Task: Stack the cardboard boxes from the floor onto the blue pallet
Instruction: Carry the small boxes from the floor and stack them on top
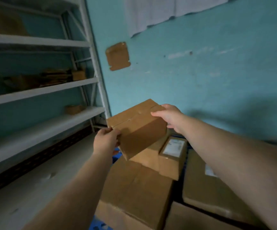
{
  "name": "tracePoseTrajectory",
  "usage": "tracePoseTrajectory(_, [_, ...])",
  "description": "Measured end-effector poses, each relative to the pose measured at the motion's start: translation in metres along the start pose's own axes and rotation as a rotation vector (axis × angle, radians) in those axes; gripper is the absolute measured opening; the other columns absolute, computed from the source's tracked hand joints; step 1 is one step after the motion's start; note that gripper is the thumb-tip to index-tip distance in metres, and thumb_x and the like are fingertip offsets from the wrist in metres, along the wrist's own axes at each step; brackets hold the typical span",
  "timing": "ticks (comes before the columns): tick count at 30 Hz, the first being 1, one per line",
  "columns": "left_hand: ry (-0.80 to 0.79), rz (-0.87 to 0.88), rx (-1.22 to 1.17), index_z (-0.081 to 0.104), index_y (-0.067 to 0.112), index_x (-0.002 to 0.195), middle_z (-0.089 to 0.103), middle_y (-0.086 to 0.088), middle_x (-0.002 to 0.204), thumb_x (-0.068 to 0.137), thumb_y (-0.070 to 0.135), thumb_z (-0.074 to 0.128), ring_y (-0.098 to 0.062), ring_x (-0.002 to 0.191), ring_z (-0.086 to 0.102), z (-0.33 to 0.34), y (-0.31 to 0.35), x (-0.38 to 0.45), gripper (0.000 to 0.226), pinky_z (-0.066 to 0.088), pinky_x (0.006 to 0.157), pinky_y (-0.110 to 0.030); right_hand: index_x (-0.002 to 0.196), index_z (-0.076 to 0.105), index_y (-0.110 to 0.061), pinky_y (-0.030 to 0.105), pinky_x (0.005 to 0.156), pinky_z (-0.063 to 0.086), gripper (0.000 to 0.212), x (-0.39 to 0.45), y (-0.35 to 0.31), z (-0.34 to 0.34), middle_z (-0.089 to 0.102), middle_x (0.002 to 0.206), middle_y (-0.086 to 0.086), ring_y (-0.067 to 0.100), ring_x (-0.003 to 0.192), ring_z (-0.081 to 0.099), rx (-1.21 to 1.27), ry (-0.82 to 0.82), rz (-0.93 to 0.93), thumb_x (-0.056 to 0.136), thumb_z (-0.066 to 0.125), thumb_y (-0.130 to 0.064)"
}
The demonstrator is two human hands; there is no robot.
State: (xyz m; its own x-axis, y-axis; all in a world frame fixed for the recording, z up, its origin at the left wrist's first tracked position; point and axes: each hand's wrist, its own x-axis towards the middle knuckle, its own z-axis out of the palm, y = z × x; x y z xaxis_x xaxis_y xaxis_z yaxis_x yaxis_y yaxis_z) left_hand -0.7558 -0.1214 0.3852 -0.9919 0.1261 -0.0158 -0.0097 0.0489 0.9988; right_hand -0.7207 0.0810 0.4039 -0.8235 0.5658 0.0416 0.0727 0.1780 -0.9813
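Observation:
I hold a plain cardboard box (137, 128) in the air, tilted, above a pile of other boxes. My left hand (106, 141) grips its near left corner and my right hand (169, 116) grips its far right edge. Beneath it sit several stacked boxes: a large one (134, 188) in front, a small one with a white label (173, 153) behind it, and another large one (205, 188) on the right. Only slivers of the blue pallet (99, 225) show, under the pile at the bottom edge.
A white metal shelving rack (40, 92) runs along the left, holding scraps of cardboard. A teal wall (200, 72) stands right behind the pile, with a cardboard patch (117, 56) stuck to it. Pale bare floor (35, 193) lies between the rack and the boxes.

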Motion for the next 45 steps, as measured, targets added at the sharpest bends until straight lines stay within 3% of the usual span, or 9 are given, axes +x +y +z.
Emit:
tracePoseTrajectory(7, [-0.426, -0.037, -0.07, 0.057, 0.011, 0.103, 0.064, -0.011, 0.094, 0.082, 0.02, 0.059, -0.025, 0.088, 0.063, 0.144, -0.011, -0.039, 0.023, 0.05, 0.068, -0.037, 0.125, 0.045, -0.017, 0.043, 0.094, 0.042, 0.055, 0.0, 0.01, -0.153, 0.049, 0.126, 0.004, 0.027, 0.115, 0.048, -0.144, 0.268, 0.054, 0.077, 0.069, -0.03])
tracePoseTrajectory(13, [-0.566, -0.123, -0.094, 0.056, 0.011, 0.104, 0.062, -0.009, 0.092, 0.078, 0.022, 0.063, -0.026, 0.084, 0.06, 0.209, -0.056, -0.063, 0.028, 0.047, 0.061, -0.029, 0.128, 0.039, -0.013, 0.041, 0.089, 0.043, 0.063, 0.018, 0.059, -0.194, 0.044, 0.127, 0.008, 0.027, 0.112, 0.046, -0.311, 0.347, 0.105, 0.076, 0.07, -0.033])
tracePoseTrajectory(17, [-0.583, -0.195, 0.024, 0.051, 0.012, 0.114, 0.061, -0.008, 0.103, 0.079, 0.018, 0.061, -0.02, 0.088, 0.058, 0.228, -0.103, -0.056, 0.037, 0.052, 0.084, -0.042, 0.129, 0.037, -0.016, 0.046, 0.09, 0.047, 0.064, 0.036, 0.114, -0.19, 0.043, 0.129, 0.009, 0.029, 0.11, 0.049, -0.249, 0.299, 0.213, 0.075, 0.072, -0.023])
tracePoseTrajectory(22, [-0.683, -0.288, 0.112, 0.053, 0.031, 0.085, 0.055, 0.005, 0.092, 0.085, 0.015, 0.055, -0.01, 0.08, 0.05, 0.246, -0.155, -0.047, 0.016, 0.047, 0.083, -0.037, 0.133, 0.036, -0.017, 0.045, 0.089, 0.048, 0.064, 0.042, 0.205, -0.147, 0.043, 0.134, 0.015, 0.035, 0.116, 0.048, -0.285, 0.073, 0.413, 0.078, 0.069, -0.014])
tracePoseTrajectory(25, [-0.687, -0.328, 0.179, 0.055, 0.021, 0.116, 0.06, 0.003, 0.104, 0.089, 0.015, 0.051, -0.015, 0.087, 0.055, 0.247, -0.183, -0.041, 0.028, 0.045, 0.078, -0.031, 0.147, 0.006, -0.028, 0.048, 0.101, 0.04, 0.089, 0.04, 0.257, -0.111, 0.026, 0.148, 0.017, 0.036, 0.128, 0.039, -0.302, -0.035, 0.496, 0.082, 0.065, -0.027])
tracePoseTrajectory(30, [-0.704, -0.434, 0.214, 0.051, 0.026, 0.115, 0.043, 0.013, 0.08, 0.087, 0.027, 0.056, -0.005, 0.073, 0.041, 0.233, -0.205, -0.02, 0.029, 0.04, 0.084, -0.031, 0.144, -0.012, -0.037, 0.053, 0.097, 0.043, 0.1, 0.057, 0.276, -0.094, 0.016, 0.153, 0.013, 0.039, 0.13, 0.035, -0.06, 0.044, 0.507, 0.082, 0.066, -0.03])
tracePoseTrajectory(37, [-0.515, -0.27, 0.18, 0.059, 0.028, 0.103, 0.057, 0.008, 0.096, 0.084, 0.026, 0.059, -0.012, 0.093, 0.055, 0.169, -0.19, 0.018, 0.019, 0.047, 0.088, -0.035, 0.147, 0.016, -0.022, 0.046, 0.111, 0.023, 0.094, 0.071, 0.234, -0.086, 0.022, 0.154, 0.004, 0.028, 0.141, 0.019, -0.543, 0.204, 0.078, 0.074, 0.072, -0.042])
tracePoseTrajectory(41, [-0.397, -0.082, 0.299, 0.047, 0.023, 0.127, 0.054, -0.001, 0.12, 0.083, 0.029, 0.06, -0.02, 0.108, 0.052, 0.092, -0.167, 0.047, 0.047, 0.042, 0.098, -0.038, 0.137, 0.038, -0.027, 0.025, 0.1, 0.029, 0.074, 0.077, 0.167, -0.018, 0.04, 0.143, -0.002, 0.015, 0.13, 0.037, -0.406, 0.167, -0.306, 0.073, 0.073, -0.037])
tracePoseTrajectory(45, [-0.058, -0.077, 0.286, 0.046, 0.02, 0.13, 0.058, -0.001, 0.112, 0.078, 0.023, 0.066, -0.011, 0.085, 0.053, -0.02, -0.14, 0.07, 0.055, 0.044, 0.078, -0.03, 0.137, 0.04, -0.024, 0.029, 0.101, 0.037, 0.077, 0.063, 0.119, 0.097, 0.047, 0.139, -0.002, 0.015, 0.121, 0.047, -0.269, -0.053, -0.381, 0.07, 0.076, -0.038])
